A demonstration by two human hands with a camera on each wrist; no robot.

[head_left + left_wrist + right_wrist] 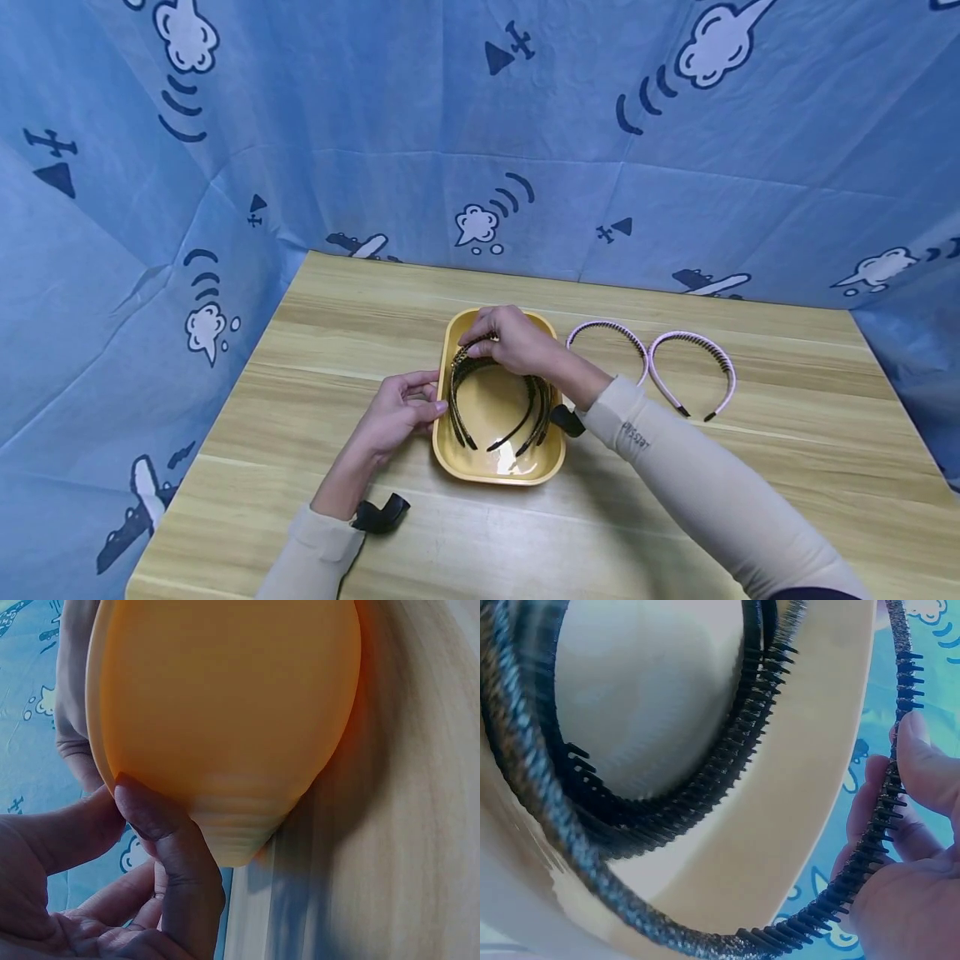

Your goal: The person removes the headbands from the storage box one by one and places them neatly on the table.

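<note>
A yellow tray on the table holds several dark toothed headbands. The left hand pinches the tray's left rim; in the left wrist view, the left hand has thumb and finger at the edge of the tray. Over the tray's far part, the right hand pinches one headband at its top. In the right wrist view, the fingers of the right hand are around a glittery toothed headband, with other headbands lying inside the tray.
Two pink headbands with dark teeth, a nearer-centre one and one further right, lie on the wooden table right of the tray. A blue patterned cloth hangs behind the table and at its left.
</note>
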